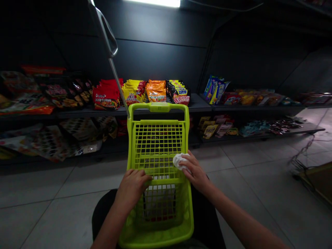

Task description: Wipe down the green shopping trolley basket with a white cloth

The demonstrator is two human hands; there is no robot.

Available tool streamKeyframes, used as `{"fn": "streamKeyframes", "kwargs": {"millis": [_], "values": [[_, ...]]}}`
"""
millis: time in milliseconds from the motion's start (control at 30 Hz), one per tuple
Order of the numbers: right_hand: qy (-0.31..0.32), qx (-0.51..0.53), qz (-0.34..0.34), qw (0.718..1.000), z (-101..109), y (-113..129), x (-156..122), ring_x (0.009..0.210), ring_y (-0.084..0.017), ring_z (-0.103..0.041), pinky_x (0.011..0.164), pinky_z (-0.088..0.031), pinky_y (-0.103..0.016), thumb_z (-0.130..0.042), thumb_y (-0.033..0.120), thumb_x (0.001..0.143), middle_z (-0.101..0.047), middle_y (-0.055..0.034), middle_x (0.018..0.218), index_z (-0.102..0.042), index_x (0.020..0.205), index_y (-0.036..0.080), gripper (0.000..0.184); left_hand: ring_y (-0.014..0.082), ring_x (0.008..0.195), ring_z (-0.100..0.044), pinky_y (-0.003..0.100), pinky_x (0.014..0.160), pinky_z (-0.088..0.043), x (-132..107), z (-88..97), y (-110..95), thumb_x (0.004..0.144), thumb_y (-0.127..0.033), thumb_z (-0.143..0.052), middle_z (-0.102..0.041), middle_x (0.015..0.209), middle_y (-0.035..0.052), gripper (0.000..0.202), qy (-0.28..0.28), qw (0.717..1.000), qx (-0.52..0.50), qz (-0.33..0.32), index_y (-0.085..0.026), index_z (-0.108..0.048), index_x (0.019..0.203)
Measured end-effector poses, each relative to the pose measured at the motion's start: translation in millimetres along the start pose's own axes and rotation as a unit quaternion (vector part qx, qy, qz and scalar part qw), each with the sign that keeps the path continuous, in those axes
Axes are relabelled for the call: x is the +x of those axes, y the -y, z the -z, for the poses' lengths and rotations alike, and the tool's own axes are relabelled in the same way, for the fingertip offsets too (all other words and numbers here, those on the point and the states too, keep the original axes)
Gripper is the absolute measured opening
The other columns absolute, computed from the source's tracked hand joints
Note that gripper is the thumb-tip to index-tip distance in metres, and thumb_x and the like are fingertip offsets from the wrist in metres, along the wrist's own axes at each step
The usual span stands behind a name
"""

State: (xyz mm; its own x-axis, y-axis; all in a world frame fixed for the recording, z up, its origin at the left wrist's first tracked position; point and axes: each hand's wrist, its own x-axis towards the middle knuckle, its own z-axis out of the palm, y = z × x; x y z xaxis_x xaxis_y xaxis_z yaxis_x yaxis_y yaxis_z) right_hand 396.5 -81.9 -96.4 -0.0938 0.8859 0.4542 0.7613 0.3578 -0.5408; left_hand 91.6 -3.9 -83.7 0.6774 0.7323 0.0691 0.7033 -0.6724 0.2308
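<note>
The green basket [167,181] is standing at the centre of the frame, running from mid-height down to the bottom edge. The left hand [135,181], left of centre, is hooking its fingers over the basket's crossbar. The right hand [194,169], right of centre, is closing its fingers around a crumpled white cloth [178,161] and pressing it near the lattice's right edge.

The cloth is looking soft and light, probably giving easily under pressure; bunching it in the palm should be suiting it well. The basket is appearing to be stiff, smooth plastic, likely light yet awkward for its length, and perhaps slippery if damp. Its thick side rails and crossbar are offering firmer holds than the thin lattice.

A metal pole [119,86] is slanting from the upper left to the basket's upper corner, obstructing reach on that side. Dark-clad legs [103,207] are flanking the basket at the bottom. Behind its top, a shelf [199,108] is carrying red packets [106,97], orange packets [156,92] and others, leaving little room there. Pale floor tiles [249,193] are spreading across the lower right.
</note>
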Motion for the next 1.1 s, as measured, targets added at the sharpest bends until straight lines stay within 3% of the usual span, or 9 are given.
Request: {"fn": "streamKeyframes", "kwargs": {"millis": [167, 300, 400, 567, 667, 767, 967, 1033, 1100], "values": [[-0.008, 0.100, -0.020, 0.995, -11.7, 40.2, -79.1, 0.141, -0.022, -0.046, 0.117, -0.044, -0.051, -0.050, 0.022, 0.099, -0.067, -0.0016, 0.131, -0.064, 0.127, 0.040, 0.035, 0.0219, 0.095, -0.060, 0.039, 0.089, -0.034, -2.9, 3.0, -2.5, 0.085, -0.012, -0.064, -0.068, 0.092, -0.0014, 0.028, 0.011, 1.000, 0.027, -0.008, -0.033, -0.072, 0.100], [-0.001, 0.092, 0.035, 0.995, -12.0, 33.2, -104.7, 0.137, -0.020, -0.051, 0.108, -0.051, -0.045, -0.055, 0.029, 0.099, -0.071, 0.0027, 0.124, -0.061, 0.128, 0.049, 0.036, 0.0220, 0.096, -0.061, 0.039, 0.090, -0.034, -1.3, 6.4, -4.4, 0.083, -0.009, -0.064, -0.069, 0.095, -0.0015, 0.031, 0.020, 0.999, 0.035, -0.018, -0.033, -0.072, 0.101], [0.021, -0.002, 0.078, 0.997, 2.8, 5.4, -68.8, 0.129, -0.021, -0.057, 0.108, -0.046, -0.047, -0.055, 0.026, 0.099, -0.072, 0.0044, 0.124, -0.064, 0.126, 0.047, 0.035, 0.0208, 0.097, -0.062, 0.039, 0.094, -0.033, 1.0, 8.3, -3.0, 0.084, -0.010, -0.064, -0.070, 0.096, -0.0022, 0.030, 0.031, 0.999, 0.019, -0.032, -0.032, -0.072, 0.101], [-0.045, -0.052, 0.015, 0.998, 19.0, -42.6, 35.9, 0.113, -0.022, -0.058, 0.101, -0.047, -0.043, -0.054, 0.026, 0.099, -0.073, -0.0016, 0.124, -0.073, 0.117, 0.030, 0.026, 0.0208, 0.097, -0.062, 0.039, 0.094, -0.033, 2.8, 7.2, -1.9, 0.084, -0.011, -0.066, -0.070, 0.095, -0.0026, 0.029, 0.025, 0.999, 0.015, -0.034, -0.033, -0.072, 0.103], [-0.109, -0.048, -0.007, 0.993, 10.2, -45.8, 56.1, 0.108, -0.023, -0.057, 0.099, -0.046, -0.043, -0.054, 0.029, 0.099, -0.074, -0.0024, 0.120, -0.074, 0.115, 0.028, 0.025, 0.0221, 0.096, -0.063, 0.039, 0.091, -0.034, 3.8, 5.3, -3.3, 0.083, -0.013, -0.067, -0.070, 0.093, -0.0026, 0.028, 0.013, 0.999, 0.027, -0.022, -0.033, -0.073, 0.102], [-0.113, -0.032, 0.007, 0.993, -1.3, -22.1, 21.1, 0.106, -0.022, -0.059, 0.095, -0.048, -0.041, -0.053, 0.029, 0.100, -0.074, -0.0014, 0.119, -0.071, 0.118, 0.030, 0.026, 0.0222, 0.093, -0.063, 0.039, 0.089, -0.035, 5.1, 4.2, -3.1, 0.083, -0.014, -0.068, -0.069, 0.091, -0.0025, 0.027, 0.008, 0.999, 0.031, -0.015, -0.034, -0.073, 0.102], [0.035, 0.000, 0.129, 0.991, -0.9, 52.1, -106.4, 0.107, -0.014, -0.064, 0.098, -0.047, -0.032, -0.050, 0.028, 0.103, -0.074, 0.0002, 0.119, -0.067, 0.120, 0.030, 0.024, 0.0217, 0.091, -0.063, 0.039, 0.089, -0.034, 7.1, 2.3, 1.7, 0.082, -0.012, -0.066, -0.070, 0.089, -0.0021, 0.028, -0.002, 0.999, 0.025, -0.021, -0.033, -0.074, 0.099], [0.087, -0.007, 0.185, 0.979, 6.1, 57.7, -121.1, 0.110, -0.013, -0.064, 0.101, -0.046, -0.030, -0.049, 0.027, 0.103, -0.074, 0.0008, 0.120, -0.066, 0.122, 0.029, 0.026, 0.0212, 0.092, -0.063, 0.039, 0.090, -0.033, 8.3, 2.6, 1.9, 0.082, -0.011, -0.065, -0.070, 0.091, -0.0023, 0.030, -0.002, 0.999, 0.021, -0.030, -0.033, -0.074, 0.099], [0.115, -0.027, 0.211, 0.970, 14.3, 46.5, -111.3, 0.113, -0.013, -0.061, 0.102, -0.046, -0.030, -0.047, 0.027, 0.104, -0.073, 0.0010, 0.123, -0.065, 0.127, 0.030, 0.029, 0.0210, 0.093, -0.063, 0.039, 0.091, -0.033, 9.4, 3.6, 1.0, 0.081, -0.010, -0.065, -0.071, 0.093, -0.0024, 0.030, 0.002, 0.999, 0.017, -0.039, -0.032, -0.073, 0.099]]}}
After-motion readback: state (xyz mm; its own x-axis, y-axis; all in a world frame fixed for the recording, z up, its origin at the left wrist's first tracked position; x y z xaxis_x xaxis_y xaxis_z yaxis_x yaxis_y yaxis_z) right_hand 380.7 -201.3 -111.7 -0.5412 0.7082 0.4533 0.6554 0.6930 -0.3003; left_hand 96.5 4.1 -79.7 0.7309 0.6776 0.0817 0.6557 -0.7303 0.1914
